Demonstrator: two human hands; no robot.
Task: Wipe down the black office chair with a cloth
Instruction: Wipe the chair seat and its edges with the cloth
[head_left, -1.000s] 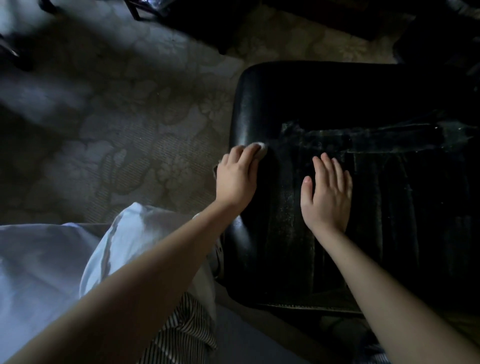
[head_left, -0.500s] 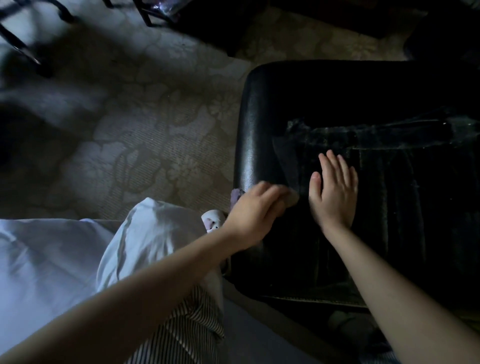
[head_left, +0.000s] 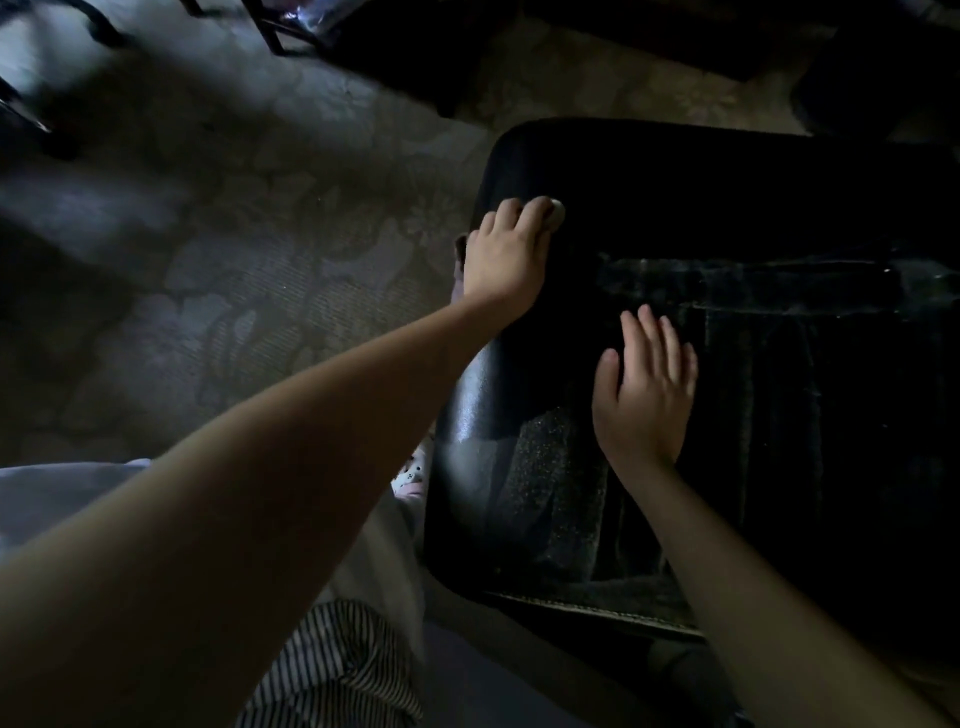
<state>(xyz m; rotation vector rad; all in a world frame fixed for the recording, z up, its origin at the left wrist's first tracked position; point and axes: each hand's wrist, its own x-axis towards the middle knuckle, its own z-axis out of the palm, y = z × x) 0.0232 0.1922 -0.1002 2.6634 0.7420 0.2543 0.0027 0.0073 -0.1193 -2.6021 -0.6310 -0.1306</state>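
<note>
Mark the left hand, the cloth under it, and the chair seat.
left hand (head_left: 506, 257), head view: back of the hand.
cloth (head_left: 556, 212), head view: pale edge showing beyond the left hand.
chair seat (head_left: 779, 208), head view: bare black upholstery, far part.

left arm bare, stretched forward across view, forearm large in foreground. left hand (head_left: 506, 254) back up, wrist straight, fingers curled down over small pale cloth (head_left: 557, 212), holding it; only cloth edge shows past fingertips. right arm bare, enters from lower right, reaching forward. right hand (head_left: 647, 395) palm down, flat, fingers straight and close together, thumb spread toward left. hands apart, left one farther forward than right.
</note>
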